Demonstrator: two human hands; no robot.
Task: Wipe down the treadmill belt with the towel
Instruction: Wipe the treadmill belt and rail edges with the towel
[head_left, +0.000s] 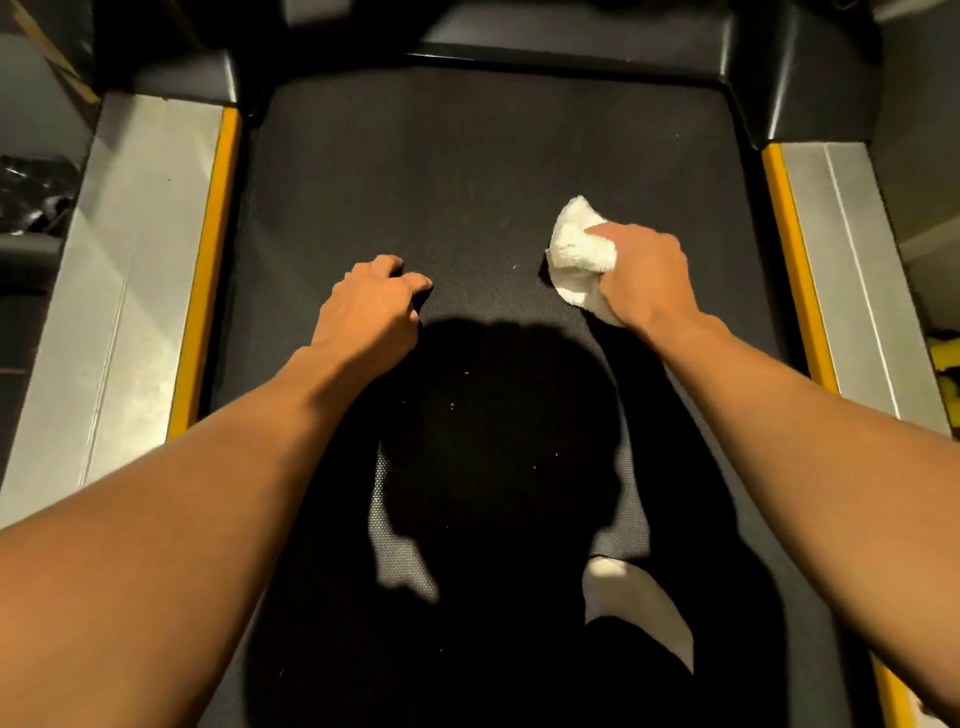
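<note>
The black textured treadmill belt (467, 166) fills the middle of the view, with my own shadow over its near half. My right hand (644, 275) grips a bunched white towel (574, 249) and presses it onto the belt right of centre. My left hand (369, 306) holds nothing and rests on the belt left of centre, propped on bent fingertips. Small pale specks (452, 405) dot the belt between my forearms.
Silver side rails (130, 260) (852, 270) edged with yellow strips (208, 260) flank the belt. The black motor cover (519, 36) closes off the far end. A white shape (639, 608), hard to identify, lies on the near belt by my right forearm.
</note>
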